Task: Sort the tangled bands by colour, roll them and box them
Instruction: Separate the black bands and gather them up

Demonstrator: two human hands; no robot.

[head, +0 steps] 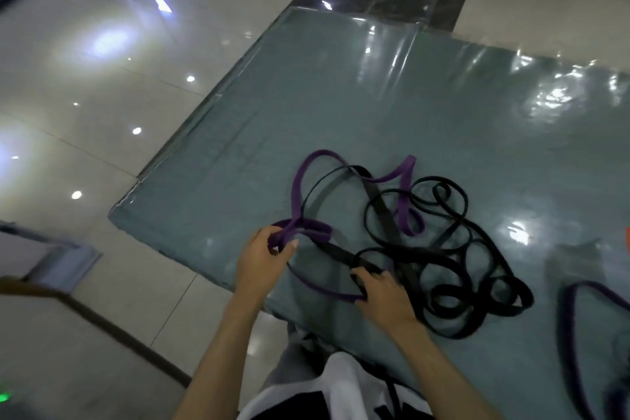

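On the grey-green mat (375,112) I see my left hand (264,257) closed around a fold of the purple band (296,191), while my right hand (383,296) grips, I think, a black band (477,286) of the tangle beside it.

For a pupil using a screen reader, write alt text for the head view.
Left hand grips a purple band while the right hand grips a black band, both from one tangle on a grey-green mat. Another purple band lies at the right edge.
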